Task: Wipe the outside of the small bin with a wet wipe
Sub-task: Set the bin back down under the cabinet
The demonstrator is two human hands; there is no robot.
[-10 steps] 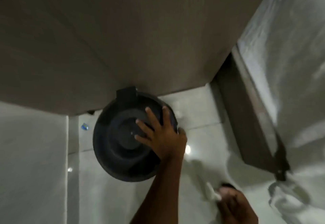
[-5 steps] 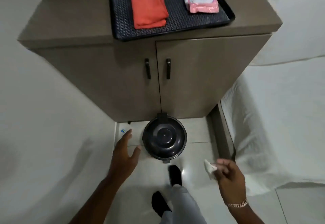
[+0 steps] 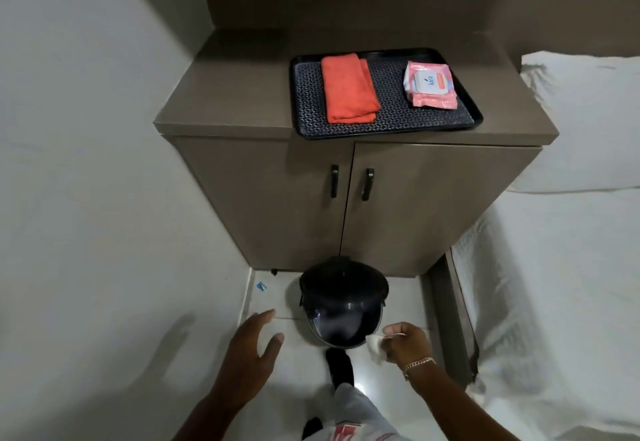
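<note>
The small black pedal bin [image 3: 341, 319] stands on the floor against the cabinet. Its lid [image 3: 343, 285] is tipped up toward the cabinet doors, and the dark inside shows below it. My shoe [image 3: 337, 362] is at the bin's front base, where the pedal is hidden. My right hand [image 3: 407, 342] pinches a crumpled white wet wipe [image 3: 375, 347] just right of the bin's front rim. My left hand [image 3: 254, 347] hovers to the left of the bin with fingers spread, holding nothing and touching nothing.
On the brown cabinet [image 3: 398, 219] lies a black tray [image 3: 304, 101] with a folded orange cloth [image 3: 348, 92] and a pink wet-wipe pack [image 3: 431, 86]. A white wall is close on the left, a white-sheeted bed [image 3: 554, 285] on the right. A small blue scrap [image 3: 261, 286] lies on the floor.
My left hand has come off the bin lid and drawn back to the left. The view has risen. The lid has gone from closed to tipped up, and my right hand has moved the wipe toward the rim.
</note>
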